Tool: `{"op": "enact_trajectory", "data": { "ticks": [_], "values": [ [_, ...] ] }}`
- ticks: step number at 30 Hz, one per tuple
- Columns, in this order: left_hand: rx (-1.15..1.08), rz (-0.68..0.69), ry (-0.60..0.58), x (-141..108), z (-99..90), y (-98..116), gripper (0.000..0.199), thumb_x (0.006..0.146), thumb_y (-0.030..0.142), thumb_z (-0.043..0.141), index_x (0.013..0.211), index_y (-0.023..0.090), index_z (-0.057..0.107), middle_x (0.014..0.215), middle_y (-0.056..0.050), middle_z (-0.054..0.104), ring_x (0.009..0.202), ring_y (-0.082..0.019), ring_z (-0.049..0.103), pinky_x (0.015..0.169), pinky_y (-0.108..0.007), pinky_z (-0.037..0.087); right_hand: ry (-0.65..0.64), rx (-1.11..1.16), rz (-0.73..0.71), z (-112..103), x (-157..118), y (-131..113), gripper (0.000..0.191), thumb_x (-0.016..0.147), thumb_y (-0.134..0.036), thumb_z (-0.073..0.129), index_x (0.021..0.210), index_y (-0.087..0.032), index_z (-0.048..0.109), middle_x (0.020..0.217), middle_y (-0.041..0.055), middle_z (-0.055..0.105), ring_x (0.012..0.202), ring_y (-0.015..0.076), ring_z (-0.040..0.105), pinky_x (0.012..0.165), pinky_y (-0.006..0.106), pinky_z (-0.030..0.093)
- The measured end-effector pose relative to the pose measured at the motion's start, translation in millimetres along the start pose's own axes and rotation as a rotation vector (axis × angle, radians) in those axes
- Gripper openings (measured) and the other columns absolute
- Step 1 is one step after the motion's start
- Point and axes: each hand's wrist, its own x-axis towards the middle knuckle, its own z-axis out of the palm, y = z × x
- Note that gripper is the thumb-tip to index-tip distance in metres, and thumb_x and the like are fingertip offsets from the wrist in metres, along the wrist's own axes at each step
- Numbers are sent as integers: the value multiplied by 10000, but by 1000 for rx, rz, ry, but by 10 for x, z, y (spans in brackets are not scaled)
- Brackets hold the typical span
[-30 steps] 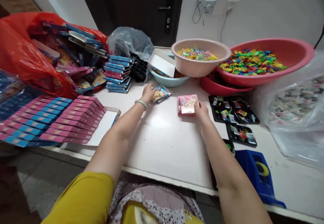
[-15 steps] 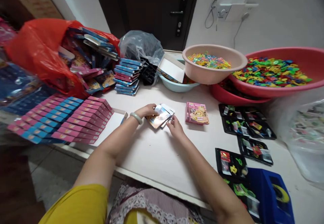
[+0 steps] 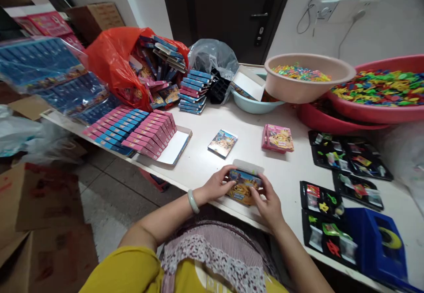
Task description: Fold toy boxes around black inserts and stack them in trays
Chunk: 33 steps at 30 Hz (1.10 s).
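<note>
cardboard is what we hold now: a small flat printed box with a blue and orange cartoon picture (image 3: pixel 244 185), kept between both hands at the near edge of the white table (image 3: pixel 212 169). our left hand (image 3: pixel 217 184) grips its left side with curled fingers, and our right hand (image 3: pixel 268 200) closes on its right side and lower corner. the white flap at the top of the box stands open, so we judge it is not yet closed.

beyond our left hand, one more flat printed box (image 3: pixel 222 143) lies alone on the table, and beyond our right hand lies a pink box (image 3: pixel 277 137). to the right of our right hand, black plastic trays with small coloured pieces (image 3: pixel 323 200) wait. far to the left of our left hand, rows of pink and blue finished boxes (image 3: pixel 132 129) stand in an open carton. so we think many boxes are done and some trays are left.
</note>
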Motion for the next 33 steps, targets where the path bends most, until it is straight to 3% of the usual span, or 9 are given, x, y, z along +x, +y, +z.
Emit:
{"op": "enact_trajectory", "data": {
  "ticks": [4,6,8,11,16,21,27,30,33],
  "values": [
    [56,29,75,-52,74,64,266,888,382,618,1065,183,612,996,-58,650,918,-176,620,846,-319,529,-21,-130,-151,-152,-96,-27,258,933,-399,523,1073,-255,684,1048,85,685,957,222,656,788,375,581],
    [-16,-24,155,-23,70,124,250,918,415,578,915,169,626,891,-43,652,845,-157,615,799,-293,525,18,-94,-108,-133,-54,-99,238,921,-413,538,935,-237,698,1010,90,677,978,231,648,756,363,584],
    [-115,-62,179,15,43,184,266,919,430,583,949,170,629,879,-37,667,814,-146,625,755,-272,527,47,28,12,-94,-12,-176,231,883,-437,588,940,-229,670,979,79,663,888,209,653,625,311,577],
    [-127,13,111,54,-38,262,287,911,394,616,1112,189,627,948,-49,703,852,-148,659,772,-279,539,36,172,103,-92,1,-292,290,834,-433,642,1051,-241,625,947,46,645,825,178,642,538,259,553],
    [37,316,-40,54,-131,402,110,869,287,689,910,185,677,934,-63,717,895,-168,674,801,-317,552,-104,24,-79,-197,-56,-538,126,822,-348,669,863,-232,638,977,45,643,910,172,625,628,257,558],
    [76,183,19,82,-78,478,110,888,276,660,855,173,639,788,-20,651,725,-117,611,638,-236,495,-27,-48,-44,-176,-33,-674,76,842,-302,629,855,-226,628,868,23,637,804,153,616,571,238,515],
    [36,224,-36,155,-55,472,127,909,251,625,816,174,588,774,-14,624,718,-113,591,649,-238,483,-32,-74,-14,-162,16,-684,103,845,-307,622,808,-213,634,813,25,654,749,154,622,544,235,507],
    [44,305,-79,172,-115,471,110,925,228,600,829,176,598,799,-25,638,751,-118,613,685,-249,507,-48,-82,-45,-202,-1,-687,129,870,-326,612,815,-214,644,818,30,669,761,160,637,553,241,521],
    [70,467,-205,130,-241,435,76,930,212,593,982,185,641,950,-75,688,895,-147,667,782,-286,554,-124,-98,-144,-277,-86,-678,138,904,-342,596,871,-226,661,929,55,697,878,182,664,629,276,568]
  ]
}}
